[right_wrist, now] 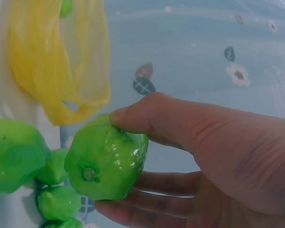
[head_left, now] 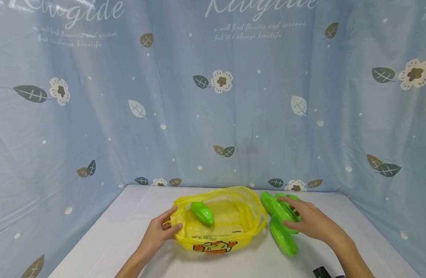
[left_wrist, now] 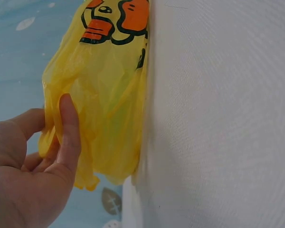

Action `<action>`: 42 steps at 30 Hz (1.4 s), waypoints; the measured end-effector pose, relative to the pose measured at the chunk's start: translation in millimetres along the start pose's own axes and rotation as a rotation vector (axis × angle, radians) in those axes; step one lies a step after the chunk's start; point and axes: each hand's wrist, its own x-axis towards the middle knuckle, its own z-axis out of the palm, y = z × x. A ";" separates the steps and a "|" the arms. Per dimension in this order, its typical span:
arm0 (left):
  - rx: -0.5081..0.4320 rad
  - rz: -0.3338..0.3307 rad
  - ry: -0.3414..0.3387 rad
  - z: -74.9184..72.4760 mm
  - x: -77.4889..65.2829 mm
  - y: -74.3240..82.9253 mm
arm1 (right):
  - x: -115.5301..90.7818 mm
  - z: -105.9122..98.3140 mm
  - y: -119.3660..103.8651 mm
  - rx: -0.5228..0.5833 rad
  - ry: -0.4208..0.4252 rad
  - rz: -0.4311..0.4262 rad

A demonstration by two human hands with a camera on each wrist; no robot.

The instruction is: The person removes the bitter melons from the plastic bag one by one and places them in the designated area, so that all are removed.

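A yellow plastic bag (head_left: 216, 241) with an orange and black cartoon print lies with its mouth facing up. My left hand (head_left: 160, 227) pinches its left edge between thumb and fingers, as the left wrist view (left_wrist: 38, 161) also shows. Inside the bag is one short green cucumber (head_left: 202, 213). On the right, my right hand (head_left: 313, 220) grips a shiny green cucumber (right_wrist: 104, 161), thumb on one side and fingers on the other. A further cucumber (head_left: 283, 237) lies just in front of it, and more green ones are partly hidden behind the hand.
All of this is on a white tabletop (head_left: 105, 239). A blue curtain (head_left: 254, 116) printed with leaves and flowers rises behind and along both sides. At the bottom edge, near my right forearm, a small dark object (head_left: 321, 272) is partly cut off.
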 end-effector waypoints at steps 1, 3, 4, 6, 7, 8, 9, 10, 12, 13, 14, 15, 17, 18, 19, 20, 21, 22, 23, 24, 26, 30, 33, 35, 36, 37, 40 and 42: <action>0.001 0.000 0.001 0.3 0.0 0.0 | -0.4 -0.6 2.0 0.002 0.000 0.001; 0.005 0.004 0.003 0.6 0.5 -0.4 | -1.3 -1.8 5.9 0.009 0.000 -0.002; 0.009 0.006 0.005 0.8 1.0 -0.3 | -1.6 -2.7 7.7 0.013 -0.003 -0.002; 0.010 0.006 0.007 1.2 2.6 0.5 | -1.6 -4.8 10.5 0.021 -0.014 -0.001; 0.009 0.009 0.008 1.3 3.5 1.1 | -1.4 -6.1 12.0 0.022 -0.016 -0.001; 0.011 0.012 0.007 1.4 4.5 1.8 | -1.4 -7.0 13.4 0.020 -0.018 0.001; 0.009 0.012 0.006 1.5 5.5 2.6 | -1.1 -8.1 14.7 0.022 -0.020 0.006; 0.006 0.011 0.005 1.6 6.4 3.4 | -1.1 -9.2 15.9 0.022 -0.022 0.013; -0.001 0.011 0.002 1.4 7.6 4.6 | -1.4 -11.0 18.7 0.019 -0.020 0.020; -0.001 0.015 0.000 1.1 7.7 5.1 | -1.8 -11.8 19.9 0.020 -0.020 0.023; 0.001 0.018 -0.003 0.7 7.6 5.5 | -2.3 -12.4 21.2 0.022 -0.022 0.024; -0.002 0.018 -0.004 0.4 7.6 6.0 | -2.7 -13.3 22.6 0.024 -0.025 0.024; -0.002 0.020 -0.006 -0.3 7.3 6.7 | -3.7 -15.0 25.4 0.024 -0.031 0.014; 0.000 0.020 -0.006 -0.6 7.0 7.1 | -4.2 -15.7 26.7 0.028 -0.036 0.013; 0.001 0.019 -0.005 -0.8 6.6 7.3 | -4.8 -16.3 27.8 0.029 -0.042 0.017; 0.002 0.016 -0.004 -0.9 6.2 7.5 | -5.3 -16.7 29.3 0.030 -0.049 0.015; 0.001 0.011 -0.002 -0.9 5.9 7.7 | -5.8 -17.0 30.4 0.035 -0.057 0.017; 0.003 0.009 0.001 -0.9 5.7 7.4 | -6.5 -17.2 31.5 0.042 -0.066 0.022; 0.006 0.007 0.004 -0.8 5.3 7.2 | -7.0 -17.1 32.3 0.051 -0.074 0.039; 0.008 0.006 0.006 -0.6 4.9 7.2 | -7.6 -17.3 33.1 0.057 -0.084 0.047; 0.013 0.006 0.009 -0.3 4.2 6.6 | -8.3 -17.4 34.3 0.073 -0.102 0.082; 0.018 0.000 0.012 0.5 2.8 5.9 | -9.8 -17.5 35.5 0.086 -0.134 0.144; 0.022 -0.009 0.018 1.1 1.7 4.9 | -10.4 -17.4 36.4 0.098 -0.163 0.162; 0.026 -0.013 0.022 1.4 1.0 4.2 | -10.9 -17.2 36.9 0.105 -0.183 0.167; 0.030 -0.014 0.024 1.6 0.8 3.7 | -11.1 -16.9 37.3 0.113 -0.193 0.181; 0.031 -0.015 0.026 1.8 0.4 3.3 | -11.3 -16.4 37.7 0.115 -0.204 0.192; 0.031 -0.021 0.025 2.0 -0.4 2.1 | -12.8 -15.2 39.0 0.135 -0.241 0.223; 0.032 -0.023 0.022 2.1 -0.9 1.2 | -14.0 -14.2 39.8 0.157 -0.270 0.245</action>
